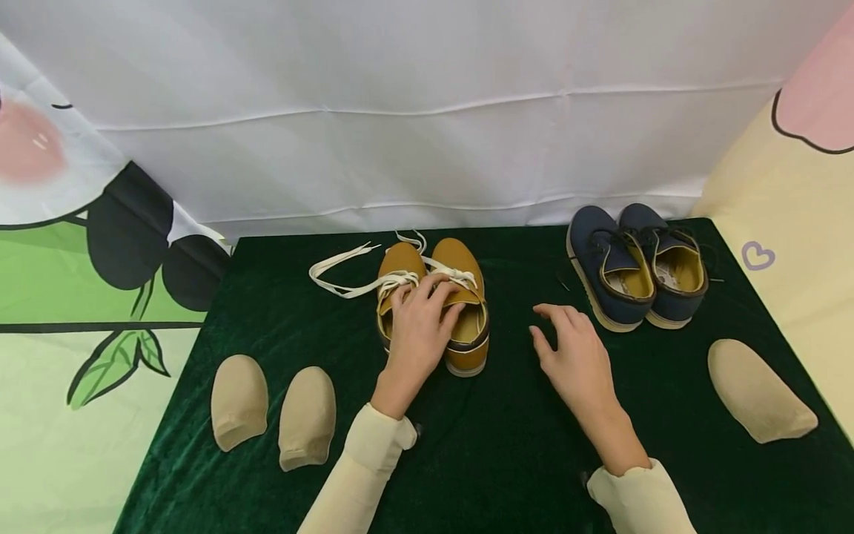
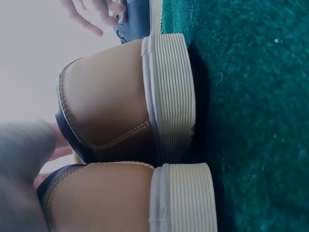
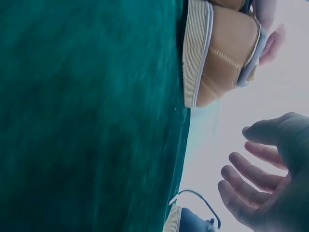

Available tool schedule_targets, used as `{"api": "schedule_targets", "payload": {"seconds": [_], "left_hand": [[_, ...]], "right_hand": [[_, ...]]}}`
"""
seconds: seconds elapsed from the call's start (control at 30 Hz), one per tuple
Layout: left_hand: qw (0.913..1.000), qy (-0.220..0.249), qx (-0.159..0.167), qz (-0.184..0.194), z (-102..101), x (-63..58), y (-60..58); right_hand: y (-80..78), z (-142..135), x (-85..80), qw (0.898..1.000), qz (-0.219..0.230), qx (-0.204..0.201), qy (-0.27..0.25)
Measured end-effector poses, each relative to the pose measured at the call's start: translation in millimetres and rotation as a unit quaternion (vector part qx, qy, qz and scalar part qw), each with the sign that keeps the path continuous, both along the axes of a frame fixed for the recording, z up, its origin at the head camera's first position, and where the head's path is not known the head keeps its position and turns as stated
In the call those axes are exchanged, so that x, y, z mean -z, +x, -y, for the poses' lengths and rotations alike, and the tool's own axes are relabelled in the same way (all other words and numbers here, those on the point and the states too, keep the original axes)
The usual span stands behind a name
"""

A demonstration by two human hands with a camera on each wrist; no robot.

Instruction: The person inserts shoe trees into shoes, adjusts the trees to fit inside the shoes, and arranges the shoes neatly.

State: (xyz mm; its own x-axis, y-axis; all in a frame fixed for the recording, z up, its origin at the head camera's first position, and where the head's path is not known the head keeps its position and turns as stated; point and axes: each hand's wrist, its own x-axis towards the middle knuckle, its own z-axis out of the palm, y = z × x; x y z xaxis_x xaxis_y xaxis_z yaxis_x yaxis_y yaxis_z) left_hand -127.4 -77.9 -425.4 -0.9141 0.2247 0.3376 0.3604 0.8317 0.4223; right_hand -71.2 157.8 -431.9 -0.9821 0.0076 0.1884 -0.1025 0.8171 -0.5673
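Observation:
A pair of tan lace-up shoes [image 1: 469,252] with white laces stands side by side at the centre. My left hand [image 1: 420,319] lies over their openings, fingers touching the tongue area; the fingertips are partly hidden, so whether they pinch anything cannot be told. From the left wrist view the shoes' heels [image 2: 108,101] and ribbed pale soles show, flat on the cloth. My right hand [image 1: 574,356] hovers to the right of the tan shoes, fingers loosely bent and holding nothing; the right wrist view shows the same hand [image 3: 270,169] apart from the shoe [image 3: 227,58].
Navy lace-up shoes [image 1: 594,237] stand at the back right. Two beige shoe inserts [image 1: 240,397] lie at the left, and another beige insert [image 1: 754,386] at the right. One loose white lace [image 1: 327,274] trails left over the green velvet cloth [image 1: 507,460]. A white curtain [image 1: 427,163] hangs behind.

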Motion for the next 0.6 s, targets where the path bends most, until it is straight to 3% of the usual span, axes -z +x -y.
{"api": "schedule_targets", "payload": {"seconds": [0.33,0.6], "left_hand": [[0.9994,0.029,-0.017,0.005,-1,1.8,1.1],[0.9990,0.037,-0.024,0.004,-3,1.1,-0.4]], "right_hand": [[13.0,-37,2.7,0.999,-0.022,-0.034,0.013],[32.5,-68,6.1,0.997,-0.020,-0.056,0.040]]}}
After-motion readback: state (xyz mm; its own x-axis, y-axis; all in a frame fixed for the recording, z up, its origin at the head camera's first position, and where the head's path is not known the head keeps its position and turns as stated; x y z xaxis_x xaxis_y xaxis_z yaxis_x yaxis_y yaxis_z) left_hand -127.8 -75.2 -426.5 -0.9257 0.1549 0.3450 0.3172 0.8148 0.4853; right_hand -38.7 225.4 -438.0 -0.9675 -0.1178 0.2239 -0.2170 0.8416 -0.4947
